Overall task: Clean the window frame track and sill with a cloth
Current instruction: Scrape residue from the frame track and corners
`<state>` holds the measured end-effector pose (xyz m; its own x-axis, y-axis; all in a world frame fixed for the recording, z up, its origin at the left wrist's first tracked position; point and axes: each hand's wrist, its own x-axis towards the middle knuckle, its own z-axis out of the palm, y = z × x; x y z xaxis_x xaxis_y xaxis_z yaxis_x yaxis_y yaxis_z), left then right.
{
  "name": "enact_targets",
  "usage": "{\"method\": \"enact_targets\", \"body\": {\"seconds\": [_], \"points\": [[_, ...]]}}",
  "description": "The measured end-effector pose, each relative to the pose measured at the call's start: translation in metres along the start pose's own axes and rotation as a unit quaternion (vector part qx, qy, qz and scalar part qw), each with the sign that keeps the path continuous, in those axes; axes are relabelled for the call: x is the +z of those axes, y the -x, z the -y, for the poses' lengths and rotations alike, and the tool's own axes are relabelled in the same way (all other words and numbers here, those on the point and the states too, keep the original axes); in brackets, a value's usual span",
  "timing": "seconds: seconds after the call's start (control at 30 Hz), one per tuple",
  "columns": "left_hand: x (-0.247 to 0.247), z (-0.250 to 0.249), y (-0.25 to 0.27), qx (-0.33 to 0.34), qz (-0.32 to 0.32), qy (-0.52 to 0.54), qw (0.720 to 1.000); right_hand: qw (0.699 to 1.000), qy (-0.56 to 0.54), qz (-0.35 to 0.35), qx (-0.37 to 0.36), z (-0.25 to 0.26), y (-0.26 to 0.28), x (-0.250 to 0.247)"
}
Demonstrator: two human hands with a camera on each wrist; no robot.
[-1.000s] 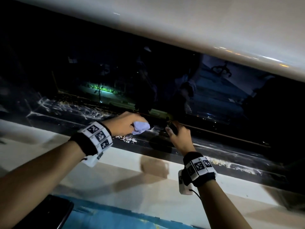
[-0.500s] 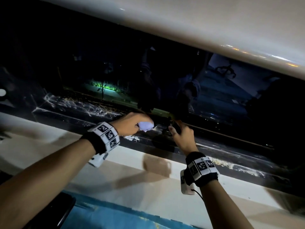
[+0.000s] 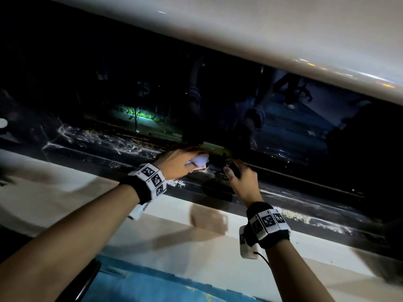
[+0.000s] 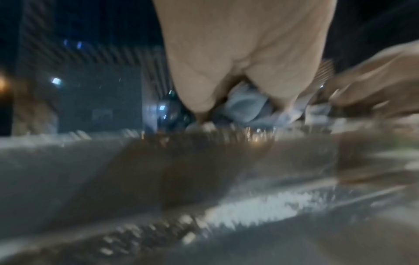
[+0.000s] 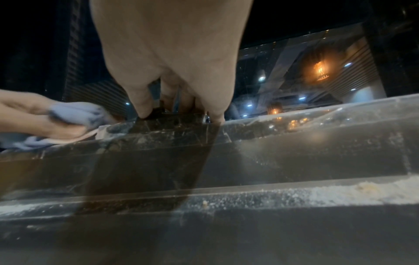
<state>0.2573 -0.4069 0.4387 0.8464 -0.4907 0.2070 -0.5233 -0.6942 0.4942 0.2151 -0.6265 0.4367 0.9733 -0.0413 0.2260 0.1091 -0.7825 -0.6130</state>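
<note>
Mid-wipe, the left hand (image 3: 178, 163) gripped the bunched cloth (image 3: 201, 160) against the dusty window track (image 3: 109, 153), the right hand (image 3: 242, 182) curled on a dark fitting (image 5: 172, 114) beside it; next it probably needed sweeping along the gritty sill (image 3: 65, 192).

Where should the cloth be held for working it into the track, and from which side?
Judging by the bunched cloth, grip its wadded rear in the left hand and leave the free front fold sticking out past the fingertips. Come from the sill side, pushing forward and down into the track. The right hand rests just to the right, so wiping leftward is probably easier.
</note>
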Motion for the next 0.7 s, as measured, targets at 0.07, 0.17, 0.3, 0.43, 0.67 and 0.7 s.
{"method": "enact_targets", "body": {"seconds": [0.07,0.17,0.3,0.43,0.67,0.7], "points": [[-0.002,0.008,0.008,-0.022,-0.003,-0.016,1.000,1.000,-0.001,-0.002,-0.001,-0.002,-0.001,0.002],[-0.002,0.016,0.021,0.004,-0.004,0.010,1.000,1.000,-0.007,-0.004,0.007,-0.004,-0.002,0.003],[0.003,0.000,0.002,-0.010,0.014,0.049,0.999,1.000,-0.003,-0.008,0.005,-0.005,-0.004,0.006],[0.014,-0.005,-0.029,0.029,0.009,-0.005,1.000,1.000,-0.007,-0.006,0.006,-0.006,-0.003,0.006],[-0.009,0.026,-0.001,0.085,-0.041,-0.026,0.995,1.000,-0.006,-0.012,0.015,0.000,0.000,0.005],[-0.013,0.033,0.006,0.051,-0.052,0.004,0.997,1.000,-0.004,-0.014,0.017,0.000,0.000,0.006]]}}
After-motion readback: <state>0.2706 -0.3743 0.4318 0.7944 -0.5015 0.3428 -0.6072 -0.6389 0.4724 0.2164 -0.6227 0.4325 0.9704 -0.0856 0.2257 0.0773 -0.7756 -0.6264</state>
